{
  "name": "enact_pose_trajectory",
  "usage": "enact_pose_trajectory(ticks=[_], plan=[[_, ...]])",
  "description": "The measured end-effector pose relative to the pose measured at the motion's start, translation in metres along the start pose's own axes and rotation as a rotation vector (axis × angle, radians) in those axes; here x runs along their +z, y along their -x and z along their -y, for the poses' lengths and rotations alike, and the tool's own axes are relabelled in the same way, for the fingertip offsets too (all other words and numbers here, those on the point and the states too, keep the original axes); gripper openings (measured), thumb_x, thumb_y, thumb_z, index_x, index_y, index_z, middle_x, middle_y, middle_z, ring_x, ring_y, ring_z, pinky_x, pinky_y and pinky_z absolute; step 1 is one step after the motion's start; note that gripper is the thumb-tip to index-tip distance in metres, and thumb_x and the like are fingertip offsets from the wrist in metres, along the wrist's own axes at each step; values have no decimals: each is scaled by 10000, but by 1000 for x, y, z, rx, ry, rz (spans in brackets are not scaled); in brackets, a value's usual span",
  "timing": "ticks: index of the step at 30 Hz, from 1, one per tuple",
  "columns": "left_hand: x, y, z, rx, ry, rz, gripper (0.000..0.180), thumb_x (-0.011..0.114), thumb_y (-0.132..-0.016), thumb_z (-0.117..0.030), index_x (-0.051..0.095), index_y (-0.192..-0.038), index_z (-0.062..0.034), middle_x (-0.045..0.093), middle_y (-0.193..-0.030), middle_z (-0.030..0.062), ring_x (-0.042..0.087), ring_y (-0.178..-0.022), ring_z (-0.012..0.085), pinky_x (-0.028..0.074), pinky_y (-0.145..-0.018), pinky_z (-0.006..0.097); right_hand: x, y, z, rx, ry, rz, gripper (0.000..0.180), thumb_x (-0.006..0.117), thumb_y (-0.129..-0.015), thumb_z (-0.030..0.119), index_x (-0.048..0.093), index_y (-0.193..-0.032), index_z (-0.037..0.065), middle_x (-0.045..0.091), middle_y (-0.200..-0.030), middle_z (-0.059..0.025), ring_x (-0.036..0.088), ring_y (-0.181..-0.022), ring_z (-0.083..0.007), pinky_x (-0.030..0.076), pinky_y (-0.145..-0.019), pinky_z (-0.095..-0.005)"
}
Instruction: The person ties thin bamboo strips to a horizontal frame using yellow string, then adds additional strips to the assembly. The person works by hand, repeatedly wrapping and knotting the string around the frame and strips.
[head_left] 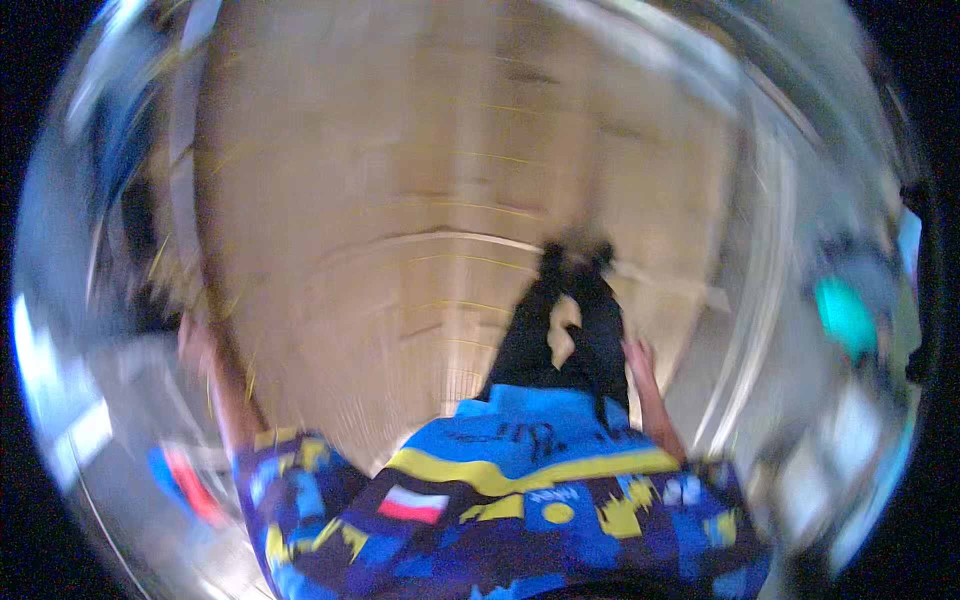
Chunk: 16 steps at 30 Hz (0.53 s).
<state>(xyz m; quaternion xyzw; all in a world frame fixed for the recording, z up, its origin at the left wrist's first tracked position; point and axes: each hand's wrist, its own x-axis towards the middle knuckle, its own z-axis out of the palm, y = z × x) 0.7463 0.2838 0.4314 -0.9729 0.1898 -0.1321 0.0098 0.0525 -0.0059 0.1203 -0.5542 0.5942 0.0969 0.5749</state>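
Note:
My left arm hangs out to the side, and my left hand [198,345] is smeared by motion. Its fingers cannot be made out, and dark blurred shapes lie close beyond it. On the other side, my right hand [640,356] is low beside my dark trousers [530,340]. Its fingers look slightly apart, with nothing visible in them. I wear a blue, yellow and dark patterned shirt [440,540]. My legs and dark shoes [577,255] show on the floor ahead.
A brown floor [350,180] with thin yellowish streaks stretches ahead, blurred. Pale long edges [765,280] run along its right side. Farther right is a rounded green thing [847,315]. At lower left a red and blue object [190,485] shows among grey shapes.

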Motion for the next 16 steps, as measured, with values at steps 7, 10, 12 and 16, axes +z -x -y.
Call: enact_pose_trajectory(ticks=[7, 10, 12, 16], plan=[[-18, 5, 14, -104, 52, -124, 490, 476, -675, -35, 470, -1164, -63, 517, -1119, 174, 503, -1027, 304, 402, -868, 369, 9, 38, 8, 123, -174, 11, 185, 509, -803, 234, 517, -709, 74, 474, -613, 7, 402, -515, -86, 317, -462, -231], [-30, 7, 4, -107, 95, -147, 498, 474, -672, -29, 468, -1169, -66, 517, -1122, 171, 503, -1029, 304, 402, -870, 368, 12, 44, 17, 214, -234, 20, 165, 525, -805, 238, 532, -778, 76, 528, -642, -4, 436, -506, -91, 350, -472, -217], [-39, 13, -1, -156, 29, -118, 510, 473, -660, -13, 471, -1167, -70, 521, -1114, 171, 501, -1029, 309, 396, -883, 374, 11, 45, 29, 263, -240, 75, 168, 535, -806, 244, 537, -826, 77, 560, -683, -14, 462, -517, -92, 366, -471, -206], [-50, 11, -16, -163, -35, 66, 476, 482, -671, -35, 479, -1148, -51, 554, -1026, 199, 534, -935, 353, 427, -816, 407, 21, 27, 50, 246, -219, 191, 187, 537, -814, 273, 540, -835, 87, 523, -646, 1, 459, -516, -76, 346, -437, -177]])
